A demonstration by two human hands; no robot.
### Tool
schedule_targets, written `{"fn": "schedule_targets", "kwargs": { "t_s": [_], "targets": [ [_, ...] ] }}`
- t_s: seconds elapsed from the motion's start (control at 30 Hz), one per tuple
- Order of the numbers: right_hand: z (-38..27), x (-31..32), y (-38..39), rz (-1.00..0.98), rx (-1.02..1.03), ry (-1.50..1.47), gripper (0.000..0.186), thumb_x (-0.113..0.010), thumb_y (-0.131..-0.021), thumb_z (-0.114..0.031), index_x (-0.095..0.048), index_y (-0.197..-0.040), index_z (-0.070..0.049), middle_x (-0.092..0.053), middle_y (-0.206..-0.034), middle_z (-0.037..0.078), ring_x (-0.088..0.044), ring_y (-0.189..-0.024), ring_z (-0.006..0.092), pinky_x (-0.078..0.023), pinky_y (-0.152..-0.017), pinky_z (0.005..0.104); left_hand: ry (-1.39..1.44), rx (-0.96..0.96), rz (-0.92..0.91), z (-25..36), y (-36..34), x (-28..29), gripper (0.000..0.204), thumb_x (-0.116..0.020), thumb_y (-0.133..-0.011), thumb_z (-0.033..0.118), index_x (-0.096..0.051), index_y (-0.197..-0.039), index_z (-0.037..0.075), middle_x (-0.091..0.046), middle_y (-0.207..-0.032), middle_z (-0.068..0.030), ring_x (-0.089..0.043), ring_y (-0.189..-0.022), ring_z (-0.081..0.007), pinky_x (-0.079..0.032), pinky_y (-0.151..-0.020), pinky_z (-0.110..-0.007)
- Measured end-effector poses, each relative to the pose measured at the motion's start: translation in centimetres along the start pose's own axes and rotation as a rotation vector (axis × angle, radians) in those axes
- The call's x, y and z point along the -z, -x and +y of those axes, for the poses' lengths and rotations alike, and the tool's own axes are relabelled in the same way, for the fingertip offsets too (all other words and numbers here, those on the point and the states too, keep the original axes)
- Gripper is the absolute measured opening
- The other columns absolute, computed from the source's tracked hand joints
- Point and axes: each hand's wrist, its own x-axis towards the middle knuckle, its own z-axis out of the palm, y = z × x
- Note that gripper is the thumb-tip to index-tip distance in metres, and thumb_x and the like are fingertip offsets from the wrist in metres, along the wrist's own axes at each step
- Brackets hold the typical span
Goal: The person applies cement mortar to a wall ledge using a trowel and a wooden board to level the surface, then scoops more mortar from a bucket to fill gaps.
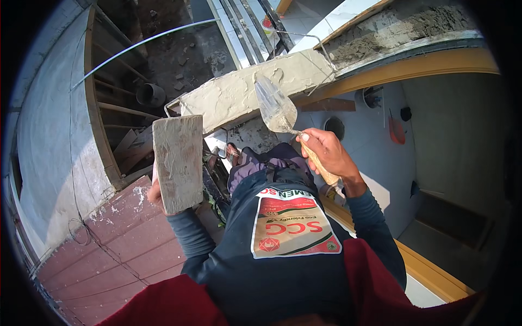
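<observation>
My right hand is closed round the wooden handle of a pointing trowel, whose metal blade is smeared with mortar. The blade's tip lies over the near edge of a ledge coated in wet, pale plaster; whether it touches cannot be told. A flat wooden plastering float, worn and streaked with plaster, is held up at the ledge's left end. Behind it, my left hand shows only at the board's left edge, and its grip is mostly hidden.
Thin bent metal rods clasp the ledge's ends. Beyond its right end runs a rough mortar strip above a yellow frame. A bucket stands below at left, beside wooden framing. A reddish plank wall rises near left. Metal bars lie ahead.
</observation>
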Motion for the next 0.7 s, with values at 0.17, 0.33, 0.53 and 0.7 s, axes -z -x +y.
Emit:
{"fn": "schedule_targets", "kwargs": {
  "t_s": [0.17,0.33,0.53,0.7],
  "targets": [
    [-1.0,1.5,-2.6,0.16,-0.016,0.032,0.036,-0.047,-0.101,-0.033,-0.058,-0.104,0.0,-0.056,-0.072,0.003,-0.052,-0.048,0.0077,-0.043,-0.04,0.0237,0.575,0.694,0.093,2.6,-3.0,-1.6,0.071,-0.05,-0.08,0.028,-0.039,-0.141,-0.007,-0.059,-0.126,-0.0204,-0.063,-0.107,-0.0284,-0.05,-0.095,-0.039],
    [0.4,1.8,-1.7,0.201,-0.039,-0.009,0.035,-0.047,-0.099,-0.034,-0.058,-0.103,0.0,-0.056,-0.072,0.003,-0.051,-0.047,0.008,-0.043,-0.04,0.0237,0.354,0.382,0.125,-1.5,1.4,2.3,0.026,-0.066,-0.088,0.015,-0.055,-0.108,0.003,-0.066,-0.106,-0.0172,-0.066,-0.093,-0.0252,-0.057,-0.079,-0.04],
    [1.0,-0.3,-0.6,0.074,-0.068,-0.228,0.035,-0.046,-0.1,-0.034,-0.055,-0.104,-0.001,-0.055,-0.073,0.005,-0.052,-0.047,0.0109,-0.044,-0.04,0.0258,-0.148,0.041,0.153,-1.4,2.3,1.7,0.024,-0.068,-0.087,0.015,-0.057,-0.104,0.002,-0.067,-0.101,-0.0167,-0.067,-0.088,-0.0238,-0.057,-0.077,-0.038],
    [0.5,-2.2,-1.8,-0.001,-0.041,-0.148,0.037,-0.046,-0.101,-0.036,-0.057,-0.107,0.0,-0.055,-0.073,0.003,-0.052,-0.047,0.0079,-0.044,-0.039,0.0233,0.508,0.56,0.113,2.0,-0.5,-0.7,0.028,-0.064,-0.089,0.018,-0.056,-0.111,0.003,-0.062,-0.12,-0.019,-0.065,-0.101,-0.027,-0.056,-0.085,-0.04]
  ]
}}
